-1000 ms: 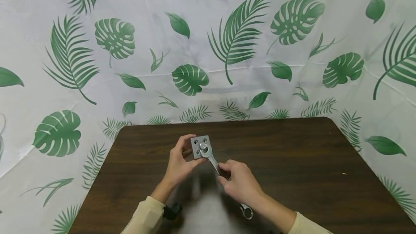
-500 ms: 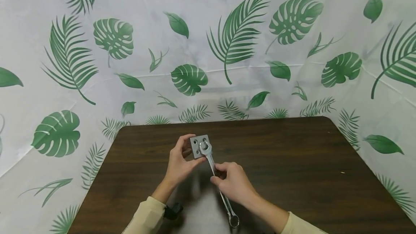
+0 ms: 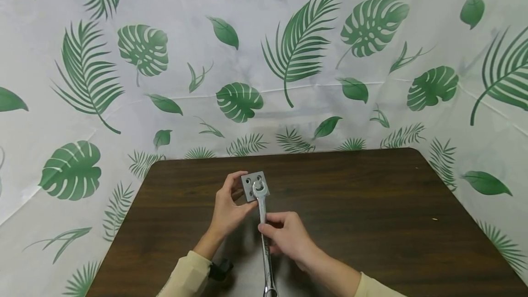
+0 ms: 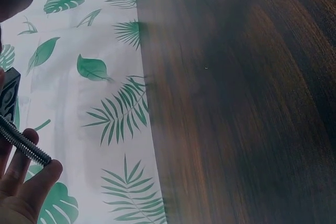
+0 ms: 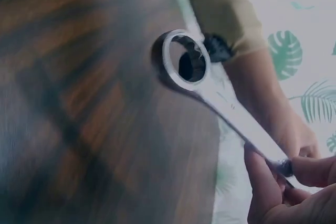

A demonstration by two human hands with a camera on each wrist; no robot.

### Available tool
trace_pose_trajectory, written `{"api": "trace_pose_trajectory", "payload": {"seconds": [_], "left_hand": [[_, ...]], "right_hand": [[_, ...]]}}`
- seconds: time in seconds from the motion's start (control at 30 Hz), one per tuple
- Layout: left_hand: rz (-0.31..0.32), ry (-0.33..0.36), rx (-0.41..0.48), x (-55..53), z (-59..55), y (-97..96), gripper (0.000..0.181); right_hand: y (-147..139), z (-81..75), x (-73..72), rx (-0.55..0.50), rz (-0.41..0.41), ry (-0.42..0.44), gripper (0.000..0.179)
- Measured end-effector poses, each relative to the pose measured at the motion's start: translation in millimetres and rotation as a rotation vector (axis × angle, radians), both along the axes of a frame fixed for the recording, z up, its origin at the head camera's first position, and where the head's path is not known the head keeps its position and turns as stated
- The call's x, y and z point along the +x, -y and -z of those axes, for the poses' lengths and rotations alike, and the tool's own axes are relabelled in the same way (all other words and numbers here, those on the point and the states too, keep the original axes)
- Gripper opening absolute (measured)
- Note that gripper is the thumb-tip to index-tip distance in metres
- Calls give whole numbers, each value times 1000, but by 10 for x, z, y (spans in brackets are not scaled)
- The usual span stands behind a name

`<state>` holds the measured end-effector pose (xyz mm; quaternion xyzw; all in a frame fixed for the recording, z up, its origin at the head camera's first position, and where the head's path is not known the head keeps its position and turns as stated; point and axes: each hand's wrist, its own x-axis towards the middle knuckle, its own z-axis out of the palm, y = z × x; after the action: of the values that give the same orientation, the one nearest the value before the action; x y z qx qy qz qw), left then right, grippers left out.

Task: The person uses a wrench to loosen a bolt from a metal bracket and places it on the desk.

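My left hand [image 3: 227,207] holds up a square grey metal plate [image 3: 253,178] with holes, gripping it by its edges above the table. A bolt runs through the plate. Its threaded shank [image 4: 27,145] sticks out at the back in the left wrist view, with a fingertip at its end. On the front, the open end of a combination wrench [image 3: 266,246] sits around the bolt head [image 3: 259,184]. My right hand [image 3: 290,237] pinches the wrench's handle between thumb and fingers. The wrench's ring end [image 5: 207,64] points back toward me, large in the right wrist view.
Beneath both hands is a dark wood-grain table [image 3: 371,205]. A white cloth with green leaf prints [image 3: 185,118] hangs behind and beside it. A small light speck [image 3: 435,219] lies on the table at the right. A black device [image 3: 221,269] is on the left wrist.
The right hand has swung the wrench's handle leftward, from slanting right to nearly straight toward me. Its open end stays at the bolt head. The left hand and plate have hardly moved.
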<state>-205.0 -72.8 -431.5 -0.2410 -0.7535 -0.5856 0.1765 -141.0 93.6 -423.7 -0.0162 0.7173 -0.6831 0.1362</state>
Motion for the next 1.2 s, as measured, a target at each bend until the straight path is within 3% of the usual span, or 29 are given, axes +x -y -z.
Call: {"api": "trace_pose_trajectory", "payload": {"seconds": [0.1, 0.37, 0.5, 0.63, 0.8, 0.9, 1.03, 1.13, 1.2], "left_hand": [[-1, -23, -6, -15, 30, -1, 66], [7, -15, 0, -174, 348, 38, 73], [16, -9, 6, -173, 363, 30, 73], [-5, -28, 12, -128, 276, 14, 73], [-27, -35, 11, -28, 82, 22, 69], [-49, -29, 13, -17, 48, 41, 68], [-78, -14, 19, -104, 183, 88, 73], [-89, 2, 6, -169, 300, 129, 75], [-83, -2, 0, -181, 321, 146, 76]], "right_hand": [[38, -7, 33, -94, 3, 78, 30], [112, 12, 58, -323, -23, 211, 34], [145, 52, 34, -380, -8, 228, 33], [147, 95, 15, -396, 14, 258, 30], [96, 157, -18, -342, 19, 271, 29], [47, 174, -63, -261, 19, 222, 33], [-41, 174, -144, -122, 51, 111, 35], [-113, 174, -214, -6, 58, -27, 30], [-159, 172, -260, 91, 32, -138, 25]]}}
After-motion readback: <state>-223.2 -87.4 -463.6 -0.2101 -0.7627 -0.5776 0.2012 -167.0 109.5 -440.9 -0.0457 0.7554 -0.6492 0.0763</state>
